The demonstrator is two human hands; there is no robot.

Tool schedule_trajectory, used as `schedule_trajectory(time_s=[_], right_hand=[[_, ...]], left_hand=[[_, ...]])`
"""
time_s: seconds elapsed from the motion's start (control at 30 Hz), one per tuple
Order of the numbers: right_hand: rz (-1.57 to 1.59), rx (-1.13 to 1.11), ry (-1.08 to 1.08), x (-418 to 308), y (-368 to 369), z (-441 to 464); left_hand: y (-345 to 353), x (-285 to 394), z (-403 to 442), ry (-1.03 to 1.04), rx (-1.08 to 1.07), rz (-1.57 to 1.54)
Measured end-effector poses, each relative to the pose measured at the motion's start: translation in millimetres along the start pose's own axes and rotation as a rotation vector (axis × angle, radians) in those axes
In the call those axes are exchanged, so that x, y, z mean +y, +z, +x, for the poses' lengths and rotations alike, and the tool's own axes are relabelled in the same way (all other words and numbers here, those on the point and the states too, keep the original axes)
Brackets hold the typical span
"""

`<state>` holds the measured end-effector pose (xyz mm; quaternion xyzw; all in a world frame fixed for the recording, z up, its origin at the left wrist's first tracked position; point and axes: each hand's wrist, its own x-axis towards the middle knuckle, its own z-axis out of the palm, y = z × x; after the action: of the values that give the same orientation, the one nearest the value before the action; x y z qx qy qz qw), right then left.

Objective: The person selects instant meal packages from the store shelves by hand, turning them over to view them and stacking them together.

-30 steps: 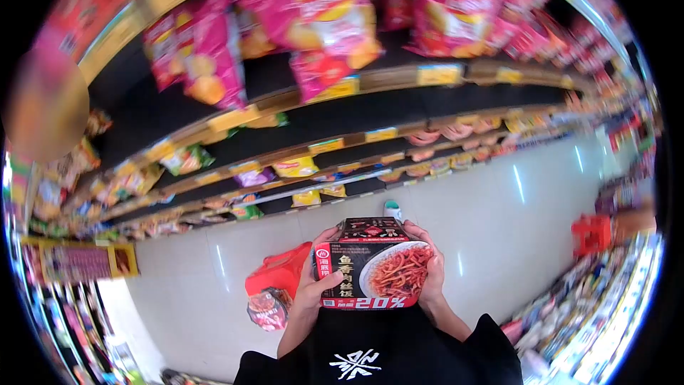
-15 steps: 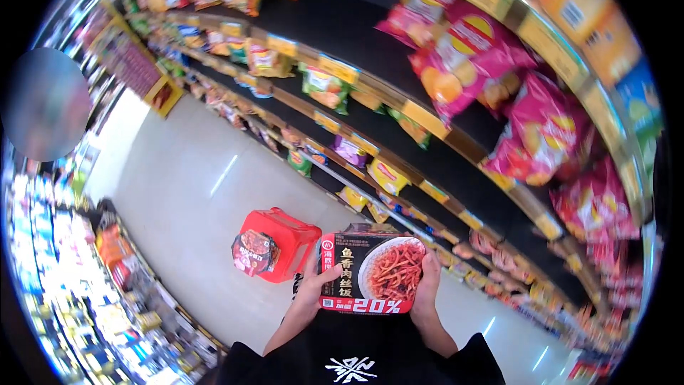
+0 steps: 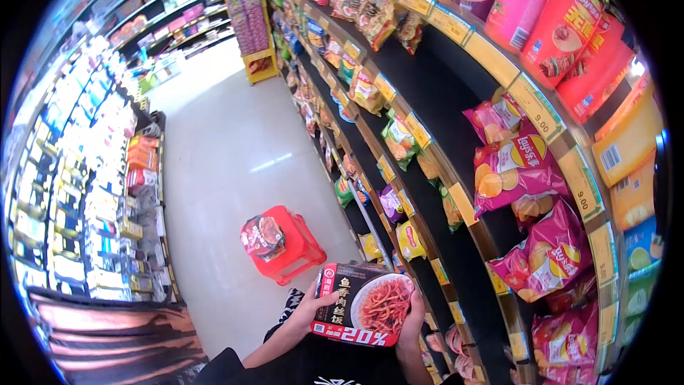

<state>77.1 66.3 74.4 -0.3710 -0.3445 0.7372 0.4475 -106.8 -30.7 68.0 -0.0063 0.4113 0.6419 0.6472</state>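
Note:
A boxed instant rice meal (image 3: 367, 306), black and red with a noodle-like shredded dish pictured and "20%" printed on it, is held in front of my body. My left hand (image 3: 317, 311) grips its left edge, thumb on the front. Around the right edge wraps my right hand (image 3: 412, 317). Beyond the box, on the floor, stands a red plastic stool (image 3: 303, 242). A round-looking food package (image 3: 263, 237) with a dish printed on its lid lies on the stool's seat. The undersides of both hands are hidden.
Curved-looking shelves of snacks run along my right, with pink chip bags (image 3: 524, 171) and chip canisters (image 3: 563, 32) closest. Brightly lit shelves (image 3: 78, 199) line the left. A yellow display stand (image 3: 249, 21) is at the aisle's far end, and pale floor tiles (image 3: 206, 135) lie between.
My view has swung, so the aisle's far end and upper canisters now show. The meal box stays in both hands, sitting slightly lower in view. The stool and its package remain in place.

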Motion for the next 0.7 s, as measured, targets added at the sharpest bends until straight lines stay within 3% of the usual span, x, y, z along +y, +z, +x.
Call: schedule_trajectory(time_s=[0.13,0.23,0.43,0.53,0.63,0.7], right_hand=[[-0.112,0.2,0.133,-19,8,-11],[-0.055,0.206,0.233,-5,-25,0],[0.165,-0.06,0.365,10,-56,3],[0.024,-0.242,0.338,34,-64,9],[-0.145,-0.282,0.308,51,-52,11],[-0.118,-0.317,0.421,73,-49,27]], left_hand=[[-3,-26,-4,-0.033,0.046,-0.088],[1,-45,4,-0.033,0.055,-0.121],[-10,-69,1,0.023,0.145,-0.104],[-35,-65,14,0.05,0.148,-0.064],[-52,-53,30,0.095,0.224,-0.034],[-63,-39,43,0.215,0.255,0.045]])
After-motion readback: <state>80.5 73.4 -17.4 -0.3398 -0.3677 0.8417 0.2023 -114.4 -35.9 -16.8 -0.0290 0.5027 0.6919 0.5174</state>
